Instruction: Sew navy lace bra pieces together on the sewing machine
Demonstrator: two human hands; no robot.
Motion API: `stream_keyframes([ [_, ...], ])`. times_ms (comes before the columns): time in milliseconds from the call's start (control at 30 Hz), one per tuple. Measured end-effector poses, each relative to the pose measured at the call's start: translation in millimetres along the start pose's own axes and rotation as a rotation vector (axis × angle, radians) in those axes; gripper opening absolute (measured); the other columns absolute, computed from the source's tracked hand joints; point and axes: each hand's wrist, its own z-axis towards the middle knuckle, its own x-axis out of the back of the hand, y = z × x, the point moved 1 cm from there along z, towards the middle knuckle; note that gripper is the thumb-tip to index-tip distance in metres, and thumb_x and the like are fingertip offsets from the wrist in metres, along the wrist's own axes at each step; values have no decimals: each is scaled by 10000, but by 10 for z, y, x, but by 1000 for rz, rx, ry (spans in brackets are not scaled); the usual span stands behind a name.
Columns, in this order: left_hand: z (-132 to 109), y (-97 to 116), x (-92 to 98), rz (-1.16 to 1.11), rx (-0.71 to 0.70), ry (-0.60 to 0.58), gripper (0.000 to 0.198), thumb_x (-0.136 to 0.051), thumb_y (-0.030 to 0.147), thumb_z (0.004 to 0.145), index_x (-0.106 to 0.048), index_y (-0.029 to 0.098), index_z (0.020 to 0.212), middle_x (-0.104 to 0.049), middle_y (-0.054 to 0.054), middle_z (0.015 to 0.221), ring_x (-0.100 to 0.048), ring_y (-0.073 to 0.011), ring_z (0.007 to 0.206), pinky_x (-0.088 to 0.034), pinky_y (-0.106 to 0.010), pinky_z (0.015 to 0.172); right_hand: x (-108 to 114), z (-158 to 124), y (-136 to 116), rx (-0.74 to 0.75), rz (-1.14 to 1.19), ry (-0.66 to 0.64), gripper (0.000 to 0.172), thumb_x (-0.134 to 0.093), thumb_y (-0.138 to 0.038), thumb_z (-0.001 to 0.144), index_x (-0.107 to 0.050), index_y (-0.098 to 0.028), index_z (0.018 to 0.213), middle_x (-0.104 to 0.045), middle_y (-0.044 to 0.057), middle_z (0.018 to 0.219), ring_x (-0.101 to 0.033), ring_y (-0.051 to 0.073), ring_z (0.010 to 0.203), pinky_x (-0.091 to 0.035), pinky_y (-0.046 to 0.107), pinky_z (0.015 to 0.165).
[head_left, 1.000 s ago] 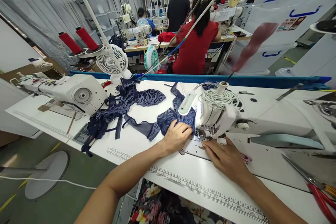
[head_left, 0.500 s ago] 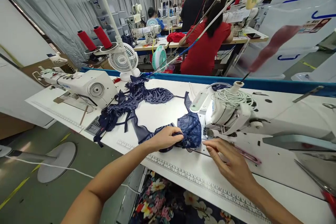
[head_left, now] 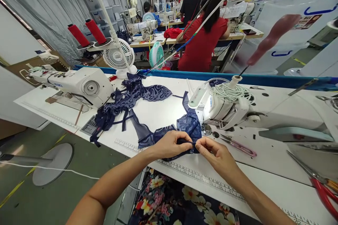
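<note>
A navy lace bra lies on the white sewing table, in front of the sewing machine. My left hand is closed, pinching the bra's lower edge between thumb and fingers. Close beside it, my right hand pinches the same edge, fingertips almost touching the left ones. The exact bit of fabric between the fingertips is mostly covered. One sheer wing of the bra stretches away to the left. Pink-handled thread snips rest to the right of the machine's needle area.
More navy lace pieces are heaped at the table's left, near a second sewing machine. Red-handled scissors lie at far right. A printed ruler runs along the front edge. A white fan stands behind; co-workers sit beyond.
My right hand has moved left from beside the bra and now pinches its edge. My left hand has shifted slightly right and down along the fabric.
</note>
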Motion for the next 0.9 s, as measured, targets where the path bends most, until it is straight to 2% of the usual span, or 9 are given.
stream_keyframes([
  [133, 2, -1, -60, -30, 80, -48, 196, -552, 307, 865, -670, 151, 880, -457, 45, 615, -324, -78, 526, -248, -221, 499, 13, 10, -17, -10, 49, -37, 354, -477, -544, 912, -608, -226, 830, -565, 11, 755, -511, 158, 703, -414, 274, 607],
  [333, 17, 44, -24, -2, 13, -28, 152, -556, 273, 873, -663, 166, 858, -523, 35, 661, -400, -88, 568, -311, -214, 537, -4, 34, -9, 13, 26, 1, 365, -468, -549, 918, -554, -225, 773, -504, -3, 706, -461, 146, 653, -368, 265, 554],
  [400, -3, 85, 66, 15, -60, 106, 140, -550, 264, 892, -649, 172, 854, -592, 11, 748, -502, -112, 666, -388, -218, 621, -1, -10, -12, 1, -7, 98, 356, -456, -556, 925, -560, -234, 813, -517, 6, 742, -462, 153, 679, -348, 259, 525],
  [467, -62, 151, 158, 50, -148, 375, 133, -541, 261, 918, -632, 181, 865, -629, -9, 827, -562, -139, 774, -437, -239, 715, -13, -64, -36, -8, -26, 170, 342, -465, -560, 924, -565, -243, 842, -533, 13, 762, -472, 160, 700, -362, 260, 525],
  [567, -202, 306, 166, 147, -355, 676, 80, -567, 238, 933, -636, 196, 927, -640, -23, 863, -588, -152, 832, -466, -265, 766, -99, -104, -128, 20, 81, 69, 318, -561, -555, 881, -603, -256, 981, -617, 37, 891, -564, 188, 833, -489, 306, 716],
  [633, -287, 420, 85, 231, -534, 659, 63, -601, 219, 924, -650, 197, 957, -641, -32, 863, -593, -151, 826, -477, -271, 760, -171, -93, -221, 35, 234, -43, 405, -645, -550, 829, -595, -257, 1104, -643, 62, 1012, -598, 218, 954, -511, 360, 851],
  [700, -352, 500, 19, 286, -622, 610, 69, -617, 226, 920, -662, 192, 960, -635, -37, 844, -587, -146, 787, -481, -269, 725, -212, -72, -312, 19, 402, -120, 453, -686, -538, 803, -582, -240, 1129, -645, 67, 1011, -611, 221, 955, -528, 370, 849],
  [800, -415, 505, 53, 267, -497, 594, 78, -637, 259, 911, -671, 193, 936, -626, -32, 838, -586, -142, 770, -474, -261, 696, -180, -60, -389, -36, 524, -156, 388, -622, -514, 868, -569, -222, 1118, -601, 5, 766, -603, 166, 728, -542, 344, 750],
  [900, -460, 394, 164, 232, -289, 548, 95, -666, 292, 890, -695, 207, 919, -621, -20, 838, -596, -146, 781, -465, -253, 694, -79, -73, -375, -31, 288, -5, 349, -509, -516, 931, -561, -242, 1142, -508, -36, 635, -482, 123, 510, -458, 272, 512],
])
